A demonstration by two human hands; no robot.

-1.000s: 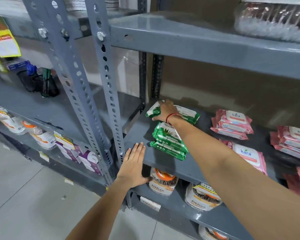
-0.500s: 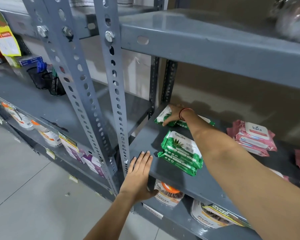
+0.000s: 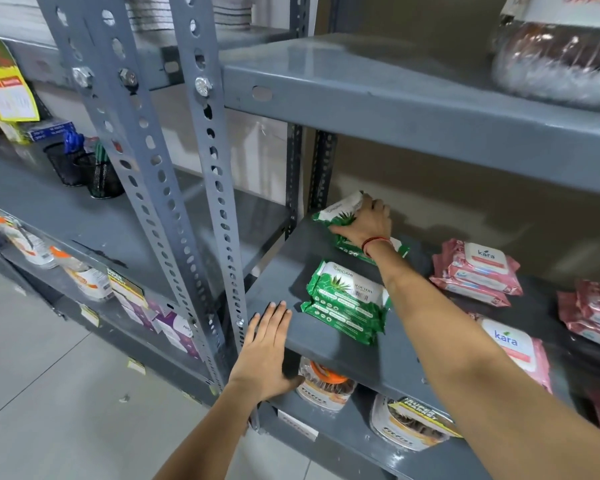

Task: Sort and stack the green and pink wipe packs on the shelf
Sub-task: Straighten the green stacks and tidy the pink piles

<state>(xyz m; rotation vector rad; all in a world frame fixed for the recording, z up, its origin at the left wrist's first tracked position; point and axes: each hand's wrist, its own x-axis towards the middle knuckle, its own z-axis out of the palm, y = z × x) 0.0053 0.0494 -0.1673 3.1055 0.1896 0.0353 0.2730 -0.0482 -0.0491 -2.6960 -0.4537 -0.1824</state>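
While the right hand reached to the back left corner of the grey shelf, its fingers were curled down over the top of a green wipe pack, the thumb wrapped at the pack's near edge, so the grip was closed on it; the pack's left end was tilted up off another green pack lying flat beneath the wrist, which wore a red thread band. Nearer the shelf's front edge sat a stack of green packs, apart from the held one. The left hand lay flat with fingers straight and together, palm pressed on the shelf's front lip just beside the perforated upright post, holding nothing. To the right of the forearm, a pile of pink wipe packs rested toward the back, a single pink pack lay nearer the front, and more pink packs sat at the far right. Jars with orange lids stood on the shelf below.
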